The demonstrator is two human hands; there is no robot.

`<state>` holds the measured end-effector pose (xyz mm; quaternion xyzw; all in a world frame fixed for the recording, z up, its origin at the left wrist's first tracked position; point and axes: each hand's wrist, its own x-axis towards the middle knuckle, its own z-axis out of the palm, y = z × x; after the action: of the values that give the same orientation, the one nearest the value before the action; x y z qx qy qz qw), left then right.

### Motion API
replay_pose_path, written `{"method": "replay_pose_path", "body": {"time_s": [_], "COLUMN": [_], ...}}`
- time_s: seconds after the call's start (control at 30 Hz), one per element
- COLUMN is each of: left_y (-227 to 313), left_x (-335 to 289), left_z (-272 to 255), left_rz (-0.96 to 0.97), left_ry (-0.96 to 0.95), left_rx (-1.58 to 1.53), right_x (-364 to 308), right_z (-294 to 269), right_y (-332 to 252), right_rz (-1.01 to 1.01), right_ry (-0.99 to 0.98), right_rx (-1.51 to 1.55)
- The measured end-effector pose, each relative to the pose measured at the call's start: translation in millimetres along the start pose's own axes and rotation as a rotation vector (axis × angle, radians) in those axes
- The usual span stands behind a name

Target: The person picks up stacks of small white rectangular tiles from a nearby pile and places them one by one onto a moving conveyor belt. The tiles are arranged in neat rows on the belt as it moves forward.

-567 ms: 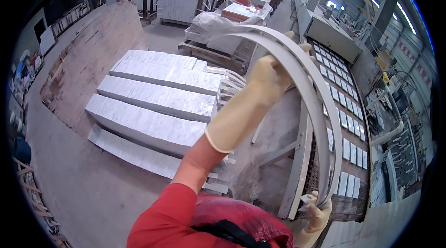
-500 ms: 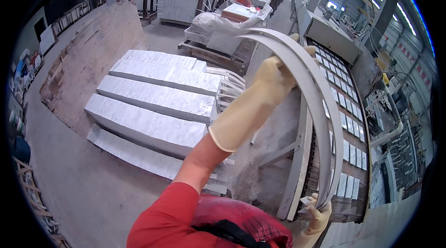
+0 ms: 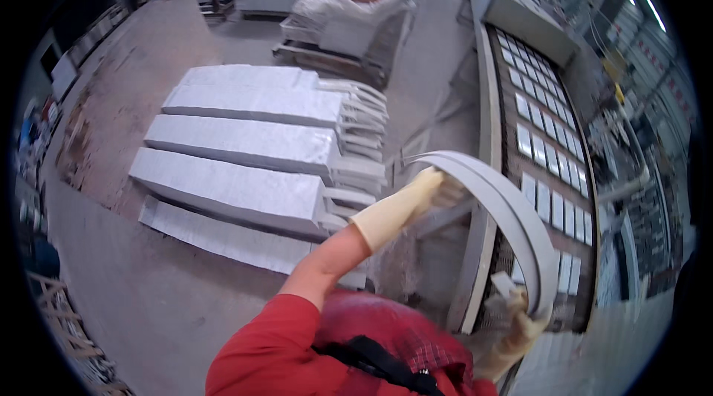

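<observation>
Two long, curved, pale grey-white strips (image 3: 512, 207) lie side by side in an arc between my hands. My left hand (image 3: 440, 188), in a cream rubber glove, is closed around their upper part, its fingers partly hidden and smeared. Lower down, my right hand (image 3: 526, 322), gloved alike, grips their near end. A small white flat piece (image 3: 503, 285) shows just beside the right hand; whether it is held or lies behind cannot be told. The strips are in the air, over the near left edge of a conveyor (image 3: 486, 247).
Rows of small white rectangular tiles (image 3: 549, 144) lie on the conveyor, which runs into a boxy machine (image 3: 531, 21). Left of me are stacked long white marble-like blocks (image 3: 230, 184) with curved slats (image 3: 360, 110) at their right ends. Beyond stands a plastic-wrapped pallet (image 3: 342, 21).
Both hands still hold the curved strips. My left hand has come down and nearer, lowering their upper part, while the right hand has shifted slightly. The view has tilted a little.
</observation>
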<state>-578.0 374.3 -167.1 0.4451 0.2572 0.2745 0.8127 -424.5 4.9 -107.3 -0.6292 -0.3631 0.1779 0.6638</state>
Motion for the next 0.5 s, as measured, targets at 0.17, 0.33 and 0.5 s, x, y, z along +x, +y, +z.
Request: {"method": "replay_pose_path", "body": {"time_s": [0.17, 0.33, 0.5], "left_y": [-198, -306, -367], "left_x": [-57, -153, -233], "left_z": [-79, -146, -208], "left_rz": [-0.372, -0.569, -0.696], "left_ry": [-0.002, 0.314, 0.626], "left_rx": [0.047, -0.170, -0.410], "right_x": [42, 70, 119], "right_z": [46, 94, 145], "right_y": [4, 0, 18], "right_rz": [0.129, 0.237, 0.238], "right_ry": [-0.205, -0.244, -0.297], "right_rx": [-0.024, 0.027, 0.093]}}
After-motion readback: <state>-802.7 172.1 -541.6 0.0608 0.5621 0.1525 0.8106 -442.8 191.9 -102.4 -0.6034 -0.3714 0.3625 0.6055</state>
